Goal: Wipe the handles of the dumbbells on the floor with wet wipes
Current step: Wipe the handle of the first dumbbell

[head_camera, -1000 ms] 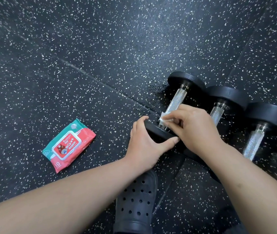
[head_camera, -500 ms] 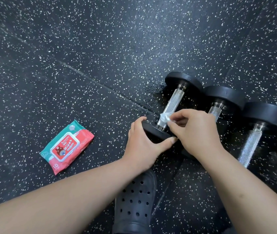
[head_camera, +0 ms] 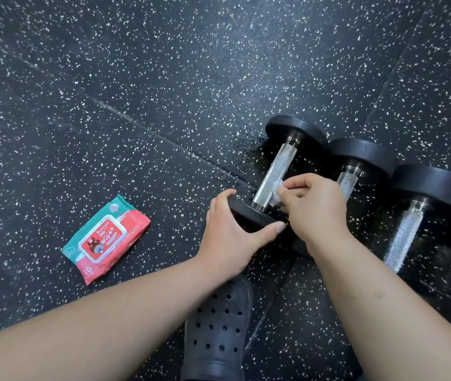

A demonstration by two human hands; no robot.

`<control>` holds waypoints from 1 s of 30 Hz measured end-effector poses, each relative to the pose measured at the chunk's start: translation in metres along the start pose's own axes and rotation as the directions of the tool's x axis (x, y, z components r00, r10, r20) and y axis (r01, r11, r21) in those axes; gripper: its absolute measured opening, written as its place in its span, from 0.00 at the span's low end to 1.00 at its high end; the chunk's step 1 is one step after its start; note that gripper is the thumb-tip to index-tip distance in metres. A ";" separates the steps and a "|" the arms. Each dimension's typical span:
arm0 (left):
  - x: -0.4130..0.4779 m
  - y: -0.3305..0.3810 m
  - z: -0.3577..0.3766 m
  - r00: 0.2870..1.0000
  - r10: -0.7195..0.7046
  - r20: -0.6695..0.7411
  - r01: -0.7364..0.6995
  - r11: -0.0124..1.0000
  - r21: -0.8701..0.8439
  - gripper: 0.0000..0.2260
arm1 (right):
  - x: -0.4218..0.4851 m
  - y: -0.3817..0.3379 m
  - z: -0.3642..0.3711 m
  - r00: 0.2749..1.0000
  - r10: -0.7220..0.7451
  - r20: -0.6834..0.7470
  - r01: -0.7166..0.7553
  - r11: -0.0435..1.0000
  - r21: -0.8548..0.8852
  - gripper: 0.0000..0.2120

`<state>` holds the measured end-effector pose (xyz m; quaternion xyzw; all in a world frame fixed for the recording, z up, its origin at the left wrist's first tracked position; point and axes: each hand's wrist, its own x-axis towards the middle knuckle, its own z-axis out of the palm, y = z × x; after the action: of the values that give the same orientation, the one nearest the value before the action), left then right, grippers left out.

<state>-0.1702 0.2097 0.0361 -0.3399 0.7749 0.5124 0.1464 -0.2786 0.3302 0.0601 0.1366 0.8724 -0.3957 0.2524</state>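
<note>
Right hand (head_camera: 313,206) grip pinched on wet wipe (head_camera: 277,194) against dumbbell handle (head_camera: 273,174); left hand (head_camera: 231,235) clasping near weight plate (head_camera: 254,215).

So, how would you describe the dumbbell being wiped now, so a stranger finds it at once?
On the speckled black floor, a row of dumbbells lies right of a red and teal wipes pack. It is the leftmost dumbbell, the only one with a left hand on its near plate and a right hand pressing a white wipe on its handle.

Even, soft light; wide-angle bend at the edges.
Floor (head_camera: 163,78) sharp at centre; glints on the handles (head_camera: 272,174); blur at the lower right edge; shadows faint.
</note>
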 end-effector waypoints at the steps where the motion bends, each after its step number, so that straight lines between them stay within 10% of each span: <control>1: 0.000 0.000 0.000 1.000 -0.001 0.003 0.001 1.000 -0.002 0.53 | 0.001 -0.001 0.000 0.998 0.059 0.014 -0.060 0.996 0.064 0.05; 8: 0.003 -0.003 -0.001 1.000 -0.001 0.006 0.001 1.000 -0.021 0.52 | 0.023 -0.007 0.015 0.917 0.351 0.188 -0.395 0.865 0.310 0.05; 21: 0.002 -0.002 -0.002 1.000 -0.008 0.017 0.008 1.000 -0.018 0.52 | 0.023 -0.009 -0.007 0.851 0.312 0.423 -0.467 0.818 0.335 0.05; 30: 0.002 -0.002 -0.001 1.000 -0.004 0.004 0.004 1.000 0.002 0.51 | 0.038 -0.022 0.009 0.646 0.377 0.663 -0.721 0.585 0.370 0.38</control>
<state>-0.1701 0.2074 0.0335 -0.3403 0.7745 0.5120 0.1491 -0.3167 0.3100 0.0481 0.3729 0.5018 -0.5704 0.5327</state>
